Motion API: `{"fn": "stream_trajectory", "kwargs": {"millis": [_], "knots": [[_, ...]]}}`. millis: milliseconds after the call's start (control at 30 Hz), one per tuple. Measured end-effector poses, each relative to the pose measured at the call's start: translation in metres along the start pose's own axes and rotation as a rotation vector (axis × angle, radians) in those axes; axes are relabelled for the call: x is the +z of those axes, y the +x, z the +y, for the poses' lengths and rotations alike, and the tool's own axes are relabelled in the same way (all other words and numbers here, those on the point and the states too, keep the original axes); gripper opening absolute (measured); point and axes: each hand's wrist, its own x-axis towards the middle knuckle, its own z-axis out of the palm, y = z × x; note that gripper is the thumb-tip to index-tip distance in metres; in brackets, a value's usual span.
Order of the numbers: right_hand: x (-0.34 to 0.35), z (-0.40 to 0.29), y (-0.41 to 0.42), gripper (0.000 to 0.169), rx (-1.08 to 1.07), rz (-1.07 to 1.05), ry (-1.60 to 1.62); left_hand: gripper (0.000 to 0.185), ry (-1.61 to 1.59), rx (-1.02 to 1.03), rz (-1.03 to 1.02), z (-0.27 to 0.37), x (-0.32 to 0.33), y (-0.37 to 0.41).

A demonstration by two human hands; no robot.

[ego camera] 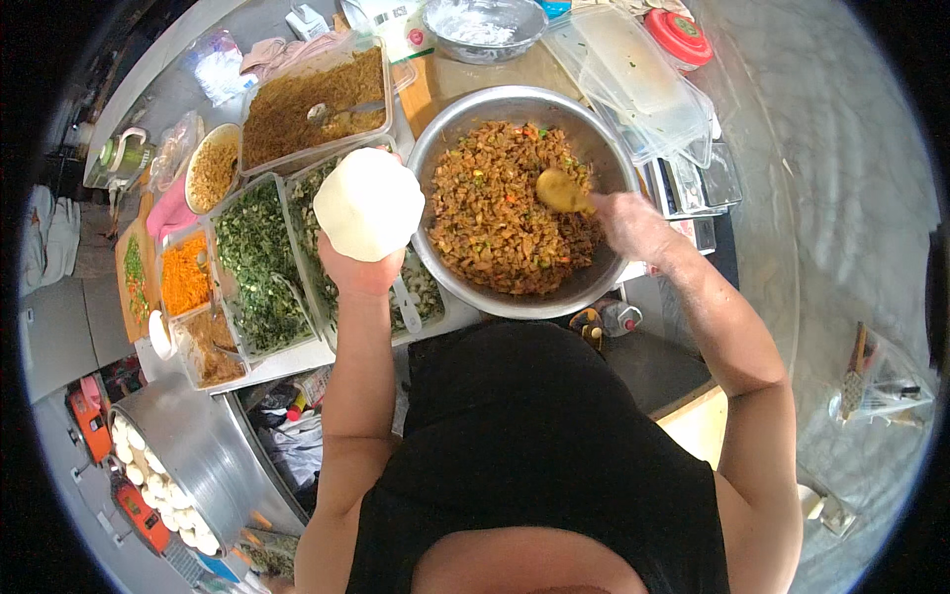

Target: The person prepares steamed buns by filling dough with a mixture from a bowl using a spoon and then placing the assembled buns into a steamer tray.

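A round, flat dough wrapper (369,205) lies on my left hand (361,269), which is raised over a clear tub of chopped greens. My right hand (637,227) grips a yellowish spoon (562,192) by its handle, and the spoon's bowl rests on the brown chopped filling (505,215). That filling, with red and green bits, sits in a large steel bowl (524,307) right of the wrapper. Part of the left hand's fingers is hidden under the dough.
Tubs of brown shredded filling (297,111), chopped greens (256,260) and shredded carrot (184,276) stand at left. A steel pot (200,445) with white dough pieces is lower left. Plastic lids (631,74), a scale (686,185) and a metal basin (486,48) lie beyond the bowl.
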Motion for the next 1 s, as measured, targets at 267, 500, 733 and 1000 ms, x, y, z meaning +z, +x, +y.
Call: {"fn": "stream_trajectory", "kwargs": {"millis": [267, 500, 733, 1000], "knots": [[0.068, 0.067, 0.054, 0.015, -0.461, 0.131, -0.295, 0.052, 0.115, -0.062, 0.137, -0.022, -0.005, 0.002], [0.068, 0.027, 0.04, 0.017, 0.142, -0.116, 1.163, 0.051, 0.275, -0.121, 0.097, -0.028, -0.025, 0.01], [0.076, 0.024, 0.038, 0.032, 0.168, -0.131, 1.57, 0.044, 0.246, -0.206, 0.107, -0.037, -0.053, 0.034], [0.059, 0.031, 0.008, 0.032, 0.168, -0.025, 1.597, 0.041, 0.326, -0.33, 0.196, -0.062, -0.032, 0.058]]}}
